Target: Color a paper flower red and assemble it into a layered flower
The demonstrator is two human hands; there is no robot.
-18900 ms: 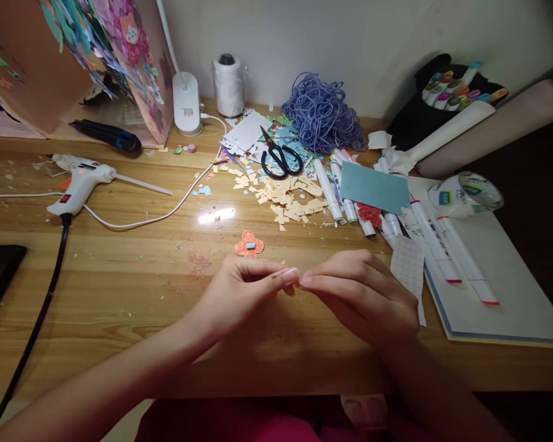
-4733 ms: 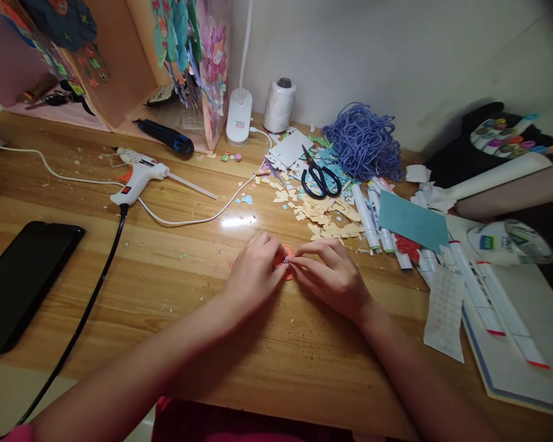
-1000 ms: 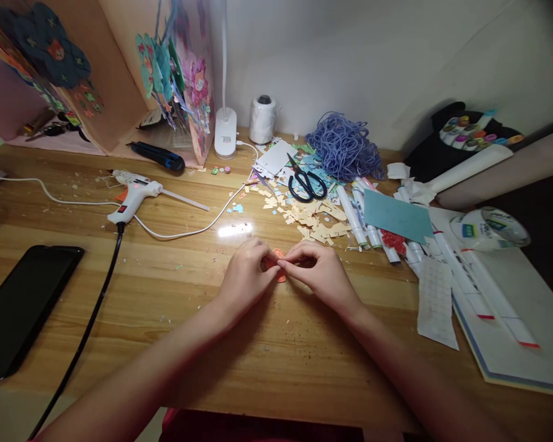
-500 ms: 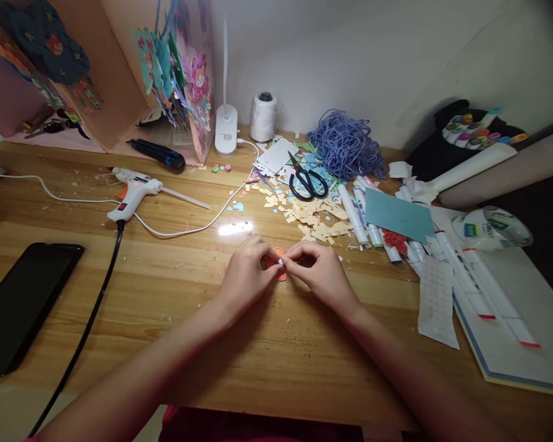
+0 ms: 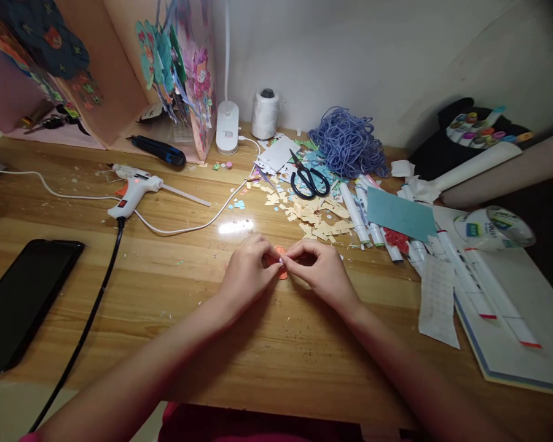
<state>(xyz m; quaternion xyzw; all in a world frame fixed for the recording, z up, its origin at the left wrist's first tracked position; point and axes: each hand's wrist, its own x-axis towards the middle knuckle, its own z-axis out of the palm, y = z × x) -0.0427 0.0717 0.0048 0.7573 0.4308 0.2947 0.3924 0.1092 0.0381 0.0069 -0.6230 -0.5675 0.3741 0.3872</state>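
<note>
My left hand (image 5: 250, 273) and my right hand (image 5: 320, 270) meet at the middle of the wooden table (image 5: 239, 362), thumbs and forefingers pinched together. Between the fingertips is a tiny white piece (image 5: 281, 260), too small to make out. An orange piece (image 5: 282, 274) lies right under the fingertips, partly hidden by them. Both hands' other fingers are curled. Which hand grips the white piece, or whether both do, cannot be told.
Beyond the hands lie paper scraps (image 5: 320, 218), black scissors (image 5: 309, 182) and blue yarn (image 5: 348, 144). Left are a glue gun (image 5: 136, 191), its cable and a phone (image 5: 27, 301). Markers (image 5: 354, 215), a teal card (image 5: 400, 213) and a tape roll (image 5: 495, 227) are at right.
The hands keep the same pinch over the orange piece. Only a very slight shift of the whole view shows.
</note>
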